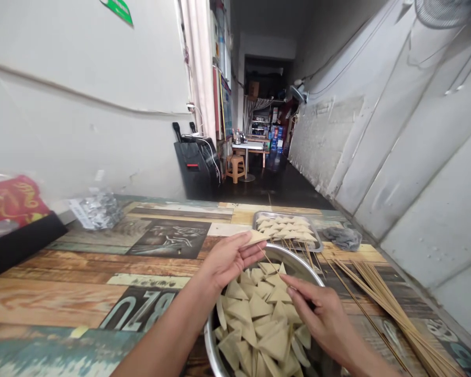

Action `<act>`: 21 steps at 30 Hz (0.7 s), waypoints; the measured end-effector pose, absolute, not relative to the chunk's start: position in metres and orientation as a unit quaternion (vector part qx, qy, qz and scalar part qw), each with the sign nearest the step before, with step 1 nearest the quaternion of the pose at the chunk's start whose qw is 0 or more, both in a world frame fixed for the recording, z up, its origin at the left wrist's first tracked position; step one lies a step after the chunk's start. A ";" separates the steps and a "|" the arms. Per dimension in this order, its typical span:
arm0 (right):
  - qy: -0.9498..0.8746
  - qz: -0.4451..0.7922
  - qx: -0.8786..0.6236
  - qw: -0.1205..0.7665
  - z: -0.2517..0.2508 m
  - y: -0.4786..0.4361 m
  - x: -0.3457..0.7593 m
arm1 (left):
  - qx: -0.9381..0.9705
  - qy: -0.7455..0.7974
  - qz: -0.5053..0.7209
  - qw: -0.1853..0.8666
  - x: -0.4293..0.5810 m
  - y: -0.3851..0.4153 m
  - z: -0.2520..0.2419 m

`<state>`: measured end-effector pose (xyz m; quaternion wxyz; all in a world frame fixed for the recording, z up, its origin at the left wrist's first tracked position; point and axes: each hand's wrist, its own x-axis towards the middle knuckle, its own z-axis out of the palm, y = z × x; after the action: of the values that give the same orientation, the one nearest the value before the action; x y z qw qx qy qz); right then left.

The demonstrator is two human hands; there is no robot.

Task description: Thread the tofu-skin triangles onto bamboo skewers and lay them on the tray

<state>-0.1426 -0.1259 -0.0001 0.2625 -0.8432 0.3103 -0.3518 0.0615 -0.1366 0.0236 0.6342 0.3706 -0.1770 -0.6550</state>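
My left hand [230, 259] holds a thin, pale triangular piece [256, 237], which looks like tofu skin, between thumb and fingers above the far rim of a metal bowl. Between finger and thumb, my right hand [320, 311] grips a thin bamboo skewer [272, 263] that slants up toward that piece. Whether its tip has entered the piece is hard to see. Below both hands is the round metal bowl [209, 343], heaped with similar triangles [255, 319]. Behind it, a metal tray [321, 245] carries rows of skewered triangles [284, 228], their sticks pointing toward me.
Loose bamboo skewers [400, 314] lie on the patterned table [157, 277] at right. A crumpled grey plastic bag [342, 238] sits beside the tray. At left are a clear bag of silvery packets [98, 209] and a red package [13, 199].
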 end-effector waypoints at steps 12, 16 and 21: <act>0.316 -0.361 -0.837 0.263 0.003 -0.125 -0.141 | 0.350 -0.172 -0.657 0.646 0.054 -0.132 0.026; 0.323 -0.357 -0.838 0.256 0.001 -0.126 -0.141 | 0.353 -0.168 -0.658 0.643 0.052 -0.129 0.028; 0.330 -0.360 -0.837 0.248 0.001 -0.125 -0.142 | 0.351 -0.139 -0.654 0.655 0.051 -0.131 0.028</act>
<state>-0.1416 -0.1248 0.0008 0.2480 -0.8366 0.3302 -0.3600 0.0513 -0.1306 0.0279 0.6555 0.3507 -0.1394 -0.6542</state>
